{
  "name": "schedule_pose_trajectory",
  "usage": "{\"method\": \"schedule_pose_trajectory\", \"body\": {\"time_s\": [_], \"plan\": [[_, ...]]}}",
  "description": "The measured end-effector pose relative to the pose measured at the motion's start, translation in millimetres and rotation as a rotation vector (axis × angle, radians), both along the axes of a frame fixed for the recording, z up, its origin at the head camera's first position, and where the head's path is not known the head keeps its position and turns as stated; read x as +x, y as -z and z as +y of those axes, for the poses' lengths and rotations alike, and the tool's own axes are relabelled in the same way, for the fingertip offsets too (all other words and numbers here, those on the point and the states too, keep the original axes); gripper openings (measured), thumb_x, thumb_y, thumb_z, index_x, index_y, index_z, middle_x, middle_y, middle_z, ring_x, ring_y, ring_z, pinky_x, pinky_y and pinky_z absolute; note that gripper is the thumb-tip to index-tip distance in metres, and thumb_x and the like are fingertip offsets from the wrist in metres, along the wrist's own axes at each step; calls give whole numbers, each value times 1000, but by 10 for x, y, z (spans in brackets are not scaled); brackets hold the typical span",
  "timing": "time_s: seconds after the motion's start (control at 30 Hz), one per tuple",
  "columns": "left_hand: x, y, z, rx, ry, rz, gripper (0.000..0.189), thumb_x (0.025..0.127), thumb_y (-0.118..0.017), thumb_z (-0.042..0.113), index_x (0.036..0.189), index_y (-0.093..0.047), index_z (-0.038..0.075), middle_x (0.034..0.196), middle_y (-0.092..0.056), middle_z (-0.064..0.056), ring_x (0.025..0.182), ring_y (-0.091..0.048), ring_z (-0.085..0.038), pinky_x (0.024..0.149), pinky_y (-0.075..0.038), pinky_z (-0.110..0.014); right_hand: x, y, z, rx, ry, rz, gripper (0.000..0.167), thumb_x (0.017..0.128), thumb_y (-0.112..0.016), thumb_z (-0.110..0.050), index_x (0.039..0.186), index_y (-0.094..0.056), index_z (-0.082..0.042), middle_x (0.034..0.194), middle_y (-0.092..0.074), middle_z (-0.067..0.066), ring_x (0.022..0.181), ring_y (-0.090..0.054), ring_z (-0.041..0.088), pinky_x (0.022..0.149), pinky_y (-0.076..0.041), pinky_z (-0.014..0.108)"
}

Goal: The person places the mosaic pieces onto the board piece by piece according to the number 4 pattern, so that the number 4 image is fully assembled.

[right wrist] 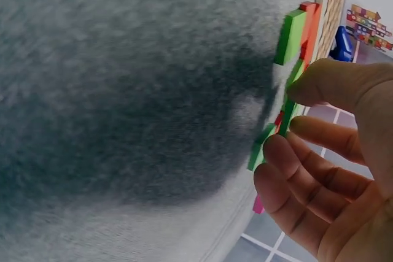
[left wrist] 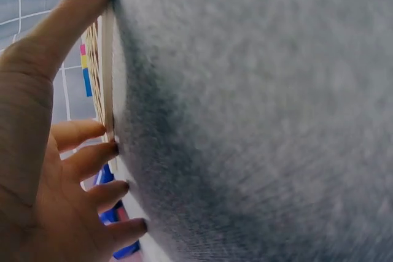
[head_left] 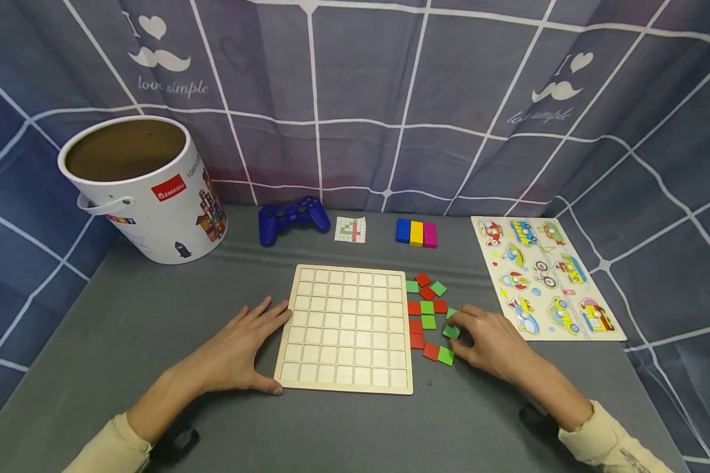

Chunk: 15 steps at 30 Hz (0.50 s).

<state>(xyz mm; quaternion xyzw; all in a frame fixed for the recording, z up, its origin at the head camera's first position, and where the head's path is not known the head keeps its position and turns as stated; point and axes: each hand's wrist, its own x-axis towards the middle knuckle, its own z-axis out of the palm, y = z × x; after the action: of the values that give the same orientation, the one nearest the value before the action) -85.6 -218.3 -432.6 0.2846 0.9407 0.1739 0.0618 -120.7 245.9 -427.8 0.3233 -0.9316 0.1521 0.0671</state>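
Observation:
A light wooden grid board (head_left: 344, 320) lies flat on the table. The spread left hand (head_left: 236, 355) is at its left side, thumb by the near corner and fingertips at the edge; the left wrist view shows thumb and fingertips against the board's side (left wrist: 108, 90). Right of the board are several small red tiles (head_left: 430, 351) and green tiles (head_left: 428, 322). Over the right part of this group, the right hand (head_left: 494, 345) has curled fingers and pinches a green tile (right wrist: 289, 110) between thumb and fingers. Another green tile (right wrist: 291, 36) stands out beside the thumb.
Behind the board sit a blue game controller (head_left: 292, 218), a small pattern card (head_left: 350, 230) and blue, yellow and magenta blocks (head_left: 416, 233). A white bucket (head_left: 165, 223) stands back left. At the right lies a picture puzzle board (head_left: 532, 299). A checked curtain (head_left: 361, 85) hangs behind.

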Motion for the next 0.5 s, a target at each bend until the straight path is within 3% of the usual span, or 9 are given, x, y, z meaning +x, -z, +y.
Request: {"method": "schedule_pose_trajectory", "body": {"time_s": [0.23,0.5], "plan": [[-64,11,-19,-4,-6,-19,128,56,-80,78,157,-36,13,164,-24,-3,150,-15,-36,113,-17,-66,-71,-75,-65,-13,-6,25,28,74,-80,-11,101,-74,-8,87,-59,-4,61,-44,1,51,-39,21],[-76,36,-9,-5,-6,-7,127,54,-77,82,155,-39,16,164,-25,2,149,-18,-36,112,-18,-66,-233,-142,-205,-32,-12,-28,29,78,-80,-11,107,-74,-8,90,-59,-1,63,-51,7,52,-40,23]]}}
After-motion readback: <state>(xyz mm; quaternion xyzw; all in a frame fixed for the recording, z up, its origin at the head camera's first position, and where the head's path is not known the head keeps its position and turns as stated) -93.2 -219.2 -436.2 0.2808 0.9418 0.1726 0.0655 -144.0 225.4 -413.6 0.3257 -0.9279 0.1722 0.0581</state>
